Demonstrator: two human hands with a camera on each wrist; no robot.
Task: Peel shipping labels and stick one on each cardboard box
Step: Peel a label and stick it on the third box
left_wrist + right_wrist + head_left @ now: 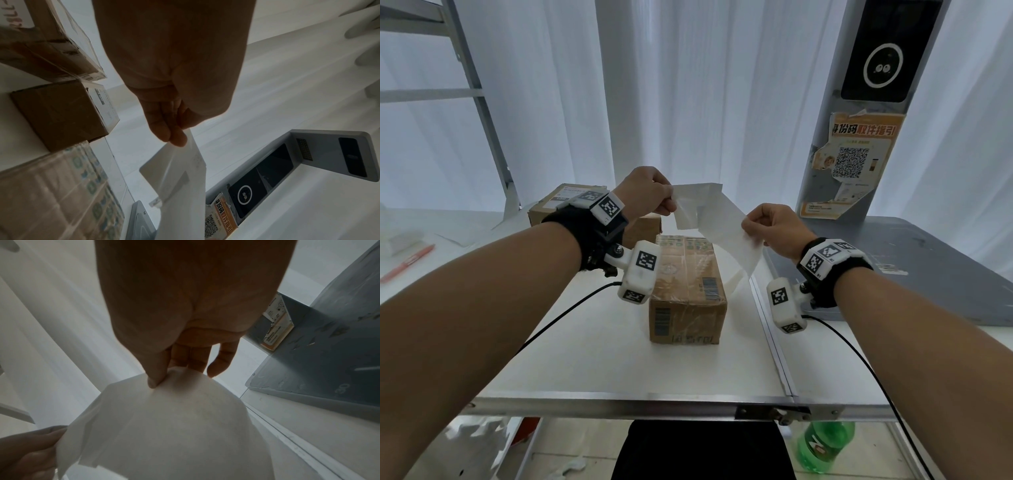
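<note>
Both hands hold white label paper up above a taped cardboard box that stands mid-table. My left hand pinches the corner of the shipping label, a white sheet also seen hanging from its fingertips as the label. My right hand pinches the white backing strip, which curves down toward the table. In the right wrist view the thumb and fingers grip the strip. Two more boxes sit behind the left wrist, one bearing a label.
A grey kiosk with a dark screen and an orange QR poster stands back right on a grey base. A red pen lies far left. A metal ladder leans at the back left. A green bottle is under the table.
</note>
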